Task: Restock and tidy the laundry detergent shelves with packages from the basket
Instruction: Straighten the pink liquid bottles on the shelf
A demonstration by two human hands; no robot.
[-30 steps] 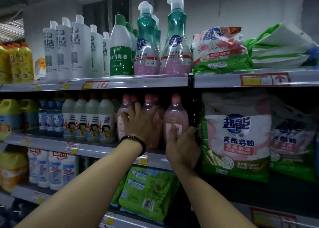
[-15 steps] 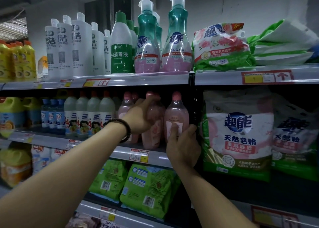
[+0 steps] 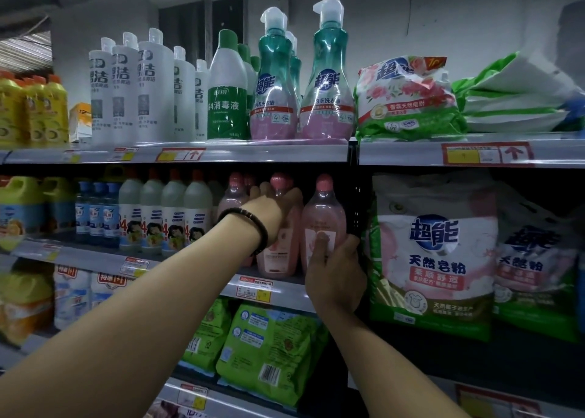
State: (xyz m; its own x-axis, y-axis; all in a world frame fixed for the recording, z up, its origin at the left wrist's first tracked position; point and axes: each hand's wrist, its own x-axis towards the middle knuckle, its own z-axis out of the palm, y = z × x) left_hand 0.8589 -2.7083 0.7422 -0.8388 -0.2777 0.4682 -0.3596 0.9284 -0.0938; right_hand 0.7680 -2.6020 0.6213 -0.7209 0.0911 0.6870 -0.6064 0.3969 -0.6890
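Reaching further, left hand [image 3: 269, 218] grips middle bottle [image 3: 282, 254].

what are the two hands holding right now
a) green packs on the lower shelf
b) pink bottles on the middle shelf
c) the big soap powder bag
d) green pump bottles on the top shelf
b: the left hand grips the middle pink bottle near its neck, and the right hand grips the right pink bottle beside it.

A pale grey wall [image 3: 427, 12] rises behind the metal shelving [image 3: 253, 154]; the light is dim. High up, left of centre, sits a dark window [image 3: 202, 21] with a pale frame. A dark upright [image 3: 354, 196] splits the shelving into two bays.
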